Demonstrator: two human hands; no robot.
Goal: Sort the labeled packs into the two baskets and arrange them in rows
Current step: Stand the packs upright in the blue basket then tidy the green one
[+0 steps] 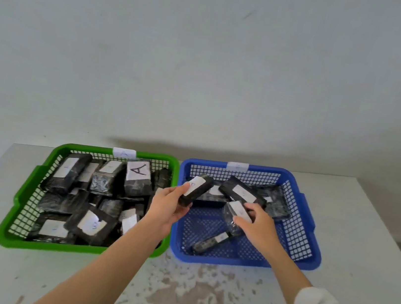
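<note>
A green basket on the left holds several black wrapped packs with white labels, one marked A. A blue basket on the right holds a few packs along its far side and one slim pack near its front. My left hand grips a black labeled pack above the gap between the baskets. My right hand holds another labeled pack over the middle of the blue basket.
Both baskets carry a small white tag on the far rim, the green basket's tag and the blue basket's tag. They stand side by side on a pale table with worn, speckled paint at the front. A plain wall rises behind.
</note>
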